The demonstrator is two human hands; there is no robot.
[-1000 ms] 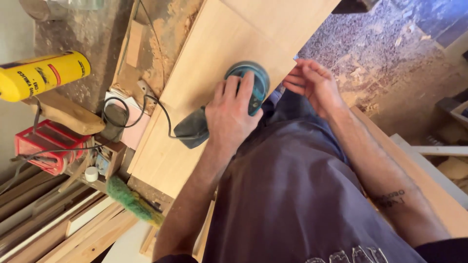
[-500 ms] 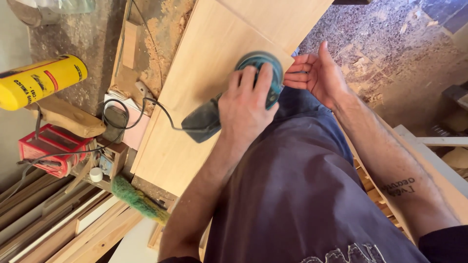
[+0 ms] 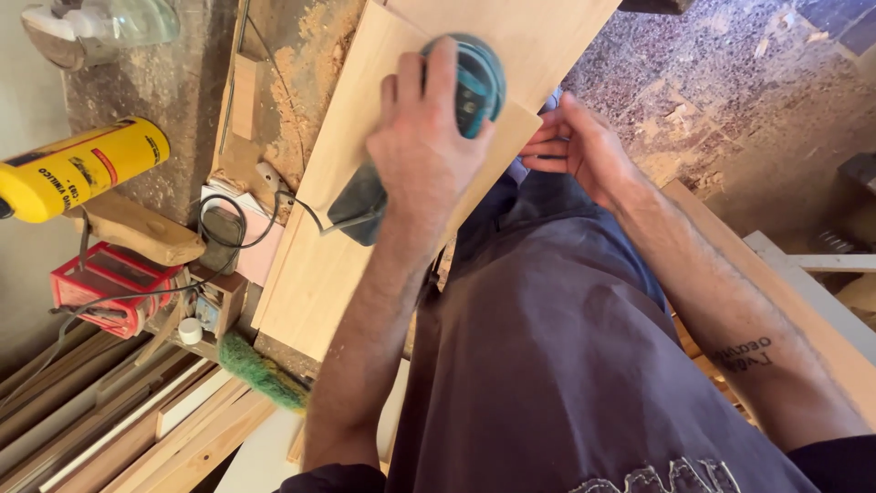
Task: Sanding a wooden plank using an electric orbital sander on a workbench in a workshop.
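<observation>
A big pale wooden board (image 3: 328, 256) lies slanted across the workbench (image 3: 173, 100), running from about 7 o'clock up to 1 o'clock in the view. The bench under it is rough and dusty, with a heap of sawdust (image 3: 310, 46) at about 11 o'clock. At 2 o'clock there is speckled floor (image 3: 730, 82) with wood chips on it. The person's grey shirt (image 3: 566, 365) fills the low part of the view, at about 5 o'clock. The left hand (image 3: 424, 146) is near 12 o'clock. It lies flat on top of a round blue-green sander (image 3: 474, 87), with the fingers curled over it, holding it down on the board. The sander sits on the upper part of the board, close to the board's right edge. Its dark dust bag (image 3: 358, 208) sticks out toward 7 o'clock, and a thin black cord (image 3: 301, 205) runs from it off to the left. The right hand (image 3: 584, 151) is at about 1 o'clock, just beside the sander. Its fingers are bent and touch the edge of the board there, holding that edge. At 9 o'clock a yellow spray can (image 3: 82, 178) lies on its side. Below it, at 8 o'clock, is a small red box (image 3: 105, 288). A green brush (image 3: 260, 370) lies at 7 o'clock, next to a pile of long wood strips (image 3: 109, 420).
</observation>
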